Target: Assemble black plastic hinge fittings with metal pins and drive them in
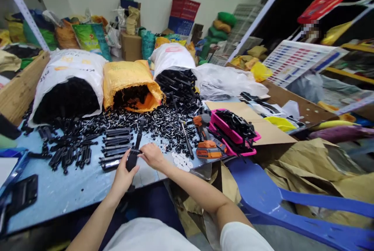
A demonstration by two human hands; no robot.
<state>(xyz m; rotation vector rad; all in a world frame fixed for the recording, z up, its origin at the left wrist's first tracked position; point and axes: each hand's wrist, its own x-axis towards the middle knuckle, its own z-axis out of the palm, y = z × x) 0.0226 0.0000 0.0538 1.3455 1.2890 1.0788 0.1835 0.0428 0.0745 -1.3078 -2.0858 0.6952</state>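
Note:
My left hand (pixel 124 176) is wrapped round a long black plastic part (pixel 132 160), which has a wide lower end and a narrow arm pointing away from me. Held over the front edge of the table, it looks slightly tilted. From the right, my right hand (pixel 153 156) pinches at the ribbed joint in its middle; whether a small piece sits between those fingertips is hidden. Just left of the part lies a stacked row of black plastic arms (pixel 117 142). Small white discs (pixel 181 161) are spread right of my right hand.
Beyond my hands lie heaped small black pieces and screws (pixel 154 124). Two white sacks (pixel 74 62) (pixel 174 54) and a yellow sack (pixel 125 73) spill black parts. To the right are a screwdriver (pixel 187 142), a cordless drill (pixel 208 149), a pink basket (pixel 230 136) and a blue chair (pixel 254 188).

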